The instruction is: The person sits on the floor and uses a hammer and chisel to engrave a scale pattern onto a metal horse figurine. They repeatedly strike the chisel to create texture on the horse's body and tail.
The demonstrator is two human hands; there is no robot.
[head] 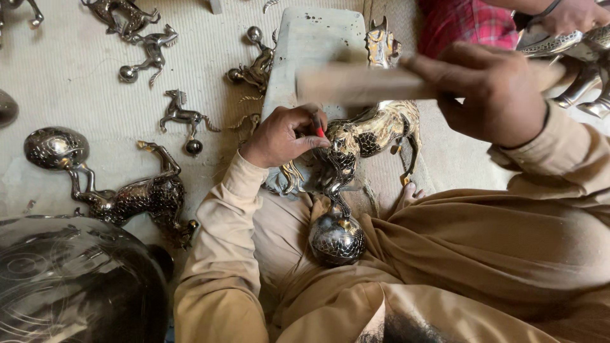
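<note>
- A pale woven mat (76, 82) carries a grey stone block (305, 57) near its far edge.
- A big dark engraved metal bowl (70, 286) sits at the near left corner; its contents cannot be told.
- The shiny brass horse (368, 133) lies across the block's near end, long axis left-right, a patterned ball (337, 238) towards the lap.
- The right hand (495, 95) is closed round a blurred wooden mallet (362, 82).
- The left hand (283, 134) pinches a small red-tipped tool (319, 132) against the horse.
</note>
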